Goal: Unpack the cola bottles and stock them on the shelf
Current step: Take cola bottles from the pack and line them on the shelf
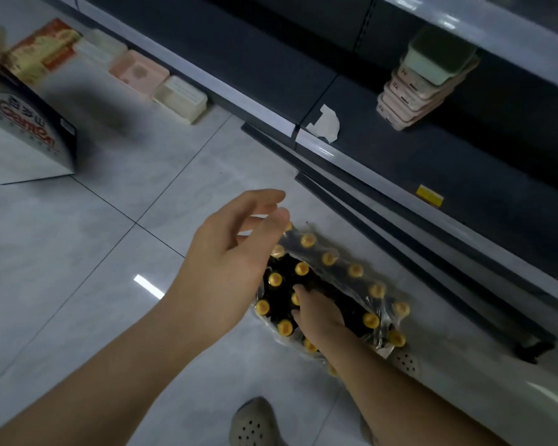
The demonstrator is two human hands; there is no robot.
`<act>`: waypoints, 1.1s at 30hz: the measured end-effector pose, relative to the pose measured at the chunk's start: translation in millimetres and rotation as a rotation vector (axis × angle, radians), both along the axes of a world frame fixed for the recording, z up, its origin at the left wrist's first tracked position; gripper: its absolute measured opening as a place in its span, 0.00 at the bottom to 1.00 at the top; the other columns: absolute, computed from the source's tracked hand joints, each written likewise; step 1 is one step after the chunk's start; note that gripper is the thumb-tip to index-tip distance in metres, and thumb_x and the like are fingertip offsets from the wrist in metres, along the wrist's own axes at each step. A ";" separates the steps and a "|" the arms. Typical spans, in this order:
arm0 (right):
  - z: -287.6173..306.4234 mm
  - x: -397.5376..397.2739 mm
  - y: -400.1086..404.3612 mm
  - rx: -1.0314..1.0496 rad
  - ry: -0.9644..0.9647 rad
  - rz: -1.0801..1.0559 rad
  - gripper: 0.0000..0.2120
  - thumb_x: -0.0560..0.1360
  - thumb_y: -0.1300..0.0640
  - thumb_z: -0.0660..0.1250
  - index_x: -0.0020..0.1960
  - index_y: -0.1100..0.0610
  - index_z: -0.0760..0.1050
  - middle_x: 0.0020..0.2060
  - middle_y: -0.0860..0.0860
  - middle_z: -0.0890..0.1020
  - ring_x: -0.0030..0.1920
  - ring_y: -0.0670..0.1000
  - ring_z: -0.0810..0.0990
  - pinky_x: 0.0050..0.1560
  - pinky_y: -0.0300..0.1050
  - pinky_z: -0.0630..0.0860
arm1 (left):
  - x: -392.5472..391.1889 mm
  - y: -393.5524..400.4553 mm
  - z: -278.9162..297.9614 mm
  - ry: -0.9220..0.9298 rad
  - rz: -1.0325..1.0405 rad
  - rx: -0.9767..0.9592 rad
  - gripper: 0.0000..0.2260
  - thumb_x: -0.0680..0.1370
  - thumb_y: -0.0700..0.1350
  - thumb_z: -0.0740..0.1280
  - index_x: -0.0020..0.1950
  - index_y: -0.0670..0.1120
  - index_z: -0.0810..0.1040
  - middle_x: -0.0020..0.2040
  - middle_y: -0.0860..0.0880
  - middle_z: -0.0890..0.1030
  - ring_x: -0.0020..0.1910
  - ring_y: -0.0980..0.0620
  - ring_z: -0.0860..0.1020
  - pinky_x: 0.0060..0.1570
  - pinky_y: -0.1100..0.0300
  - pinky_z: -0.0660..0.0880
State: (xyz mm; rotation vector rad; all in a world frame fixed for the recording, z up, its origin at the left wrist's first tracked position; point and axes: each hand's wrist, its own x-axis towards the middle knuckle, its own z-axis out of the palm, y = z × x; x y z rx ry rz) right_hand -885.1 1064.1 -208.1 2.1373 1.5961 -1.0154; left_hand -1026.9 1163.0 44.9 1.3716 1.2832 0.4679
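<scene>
The right hand reached among the yellow-capped cola bottles, its fingers hidden (grip unclear). The left hand hovered at nine o'clock, fingers loosely spread, empty. The torn shrink-wrap could snag a bottle and tip its neighbours.

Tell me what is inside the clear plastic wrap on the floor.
The clear plastic wrap holds dark cola bottles with yellow caps, packed upright. The right hand reaches in among them; it and the left hand above cover several bottles.
</scene>
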 end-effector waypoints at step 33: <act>655.7 112.3 -40.1 0.730 0.632 -0.433 0.14 0.70 0.55 0.75 0.49 0.37 0.83 0.48 0.42 0.86 0.51 0.41 0.85 0.52 0.35 0.81 | 66.4 -5.4 350.0 -0.257 -0.393 -0.020 0.12 0.73 0.53 0.72 0.56 0.56 0.85 0.55 0.58 0.86 0.58 0.61 0.82 0.65 0.57 0.75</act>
